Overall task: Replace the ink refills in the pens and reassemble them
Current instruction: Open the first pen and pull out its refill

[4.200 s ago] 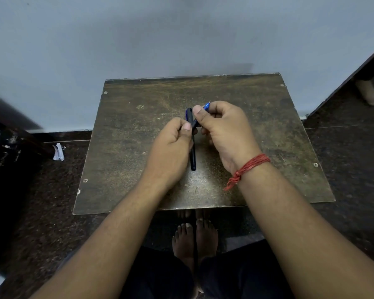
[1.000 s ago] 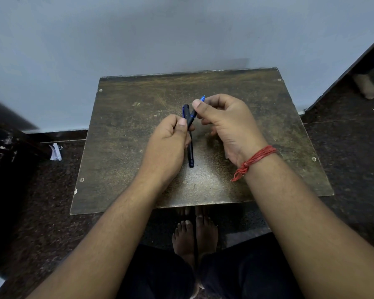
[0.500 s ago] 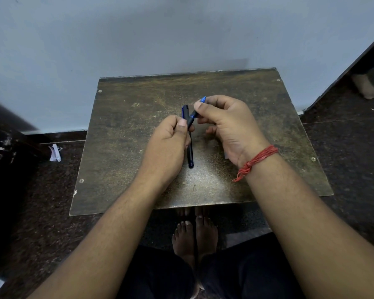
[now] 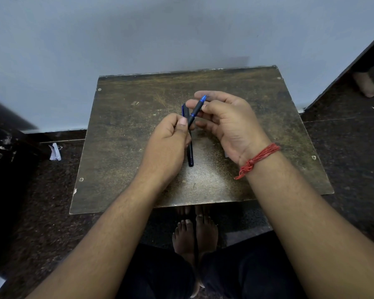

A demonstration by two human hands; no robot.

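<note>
My left hand [image 4: 166, 143] grips the back part of a black pen [image 4: 193, 115] with a blue tip, held tilted above the table [image 4: 121, 147]. My right hand [image 4: 229, 124] has its palm turned up. Its index finger and thumb sit loosely around the pen's front end, near the blue tip. A second dark pen [image 4: 190, 154] lies flat on the table just below my hands, partly hidden by my left hand.
The small worn table stands against a pale wall [image 4: 138, 39]. My bare feet [image 4: 194, 234] show beneath its near edge. A scrap of paper [image 4: 55, 152] lies on the dark floor at left. Another person's foot [image 4: 365, 85] is at far right.
My right hand has rolled palm-up and its fingers have loosened around the pen's front end, so more of the barrel shows. My left hand and the lying pen have stayed put.
</note>
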